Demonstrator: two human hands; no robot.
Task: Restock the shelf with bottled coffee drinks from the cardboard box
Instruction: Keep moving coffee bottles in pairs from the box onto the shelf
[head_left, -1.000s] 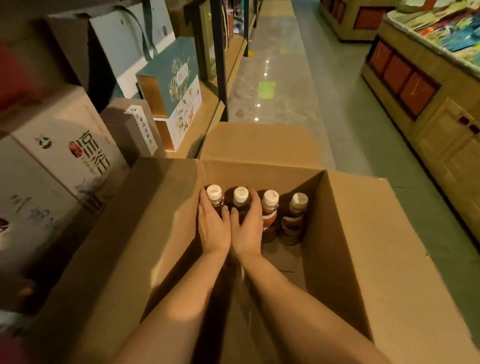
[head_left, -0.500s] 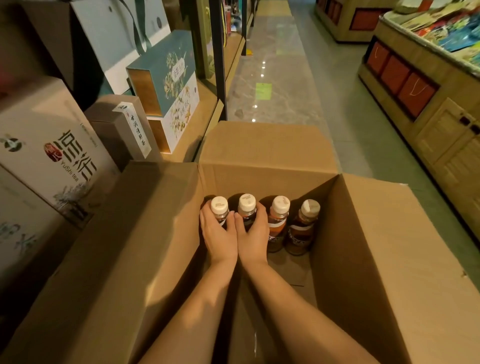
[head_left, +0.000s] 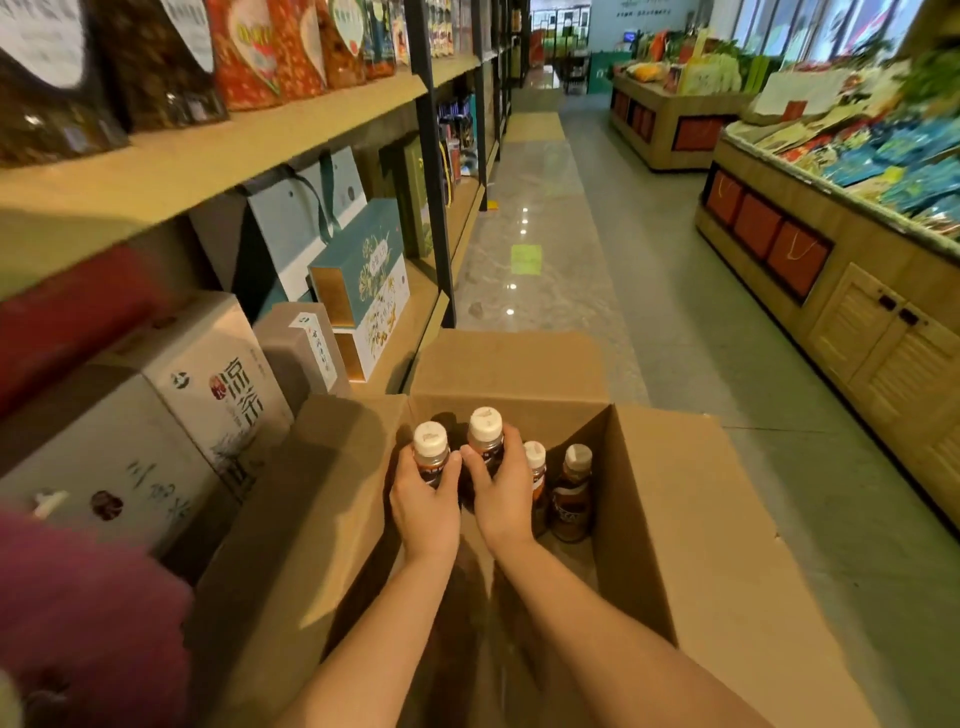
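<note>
An open cardboard box sits on the floor beside the shelf. My left hand is wrapped around a white-capped coffee bottle. My right hand grips a second white-capped coffee bottle, raised slightly higher than the first. Both bottles are lifted partly above the box's far rim. Two more coffee bottles stand against the far wall inside the box, right of my hands. The wooden shelf runs along the left.
Gift boxes and white cartons fill the lower shelf on the left; snack bags line the upper one. A wooden display counter stands on the right. The aisle floor stretches ahead.
Both hands have lifted their bottles upward out of the row in the box. My head has tilted up, showing more of the shelf and aisle.
</note>
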